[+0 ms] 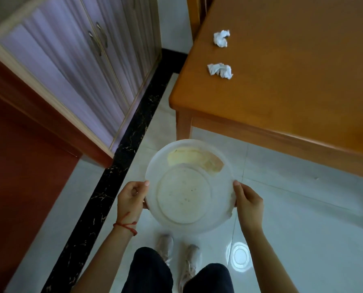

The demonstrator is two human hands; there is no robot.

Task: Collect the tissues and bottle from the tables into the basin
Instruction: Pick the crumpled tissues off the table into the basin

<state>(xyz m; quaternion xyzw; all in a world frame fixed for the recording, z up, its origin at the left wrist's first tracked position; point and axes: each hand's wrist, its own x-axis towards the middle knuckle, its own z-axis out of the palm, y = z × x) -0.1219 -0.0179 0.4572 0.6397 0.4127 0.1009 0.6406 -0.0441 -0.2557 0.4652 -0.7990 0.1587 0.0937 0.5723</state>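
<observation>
I hold a round translucent white basin (222, 166) in front of me above the tiled floor. My left hand (132, 197) grips its left rim and my right hand (248, 203) grips its right rim. The basin holds nothing; a yellowish label shows through its far wall. On the orange wooden table (292, 85) at the upper right lie two crumpled white tissues, one nearer (220, 70) and one farther (221, 38), both close to the table's left edge. No bottle is in view.
A cabinet with pale striped doors (75, 66) stands on the left, behind a black marble floor strip (121, 166). A wooden chair (197, 15) stands behind the table's far corner. My feet in light shoes (176, 254) are on the white tiles.
</observation>
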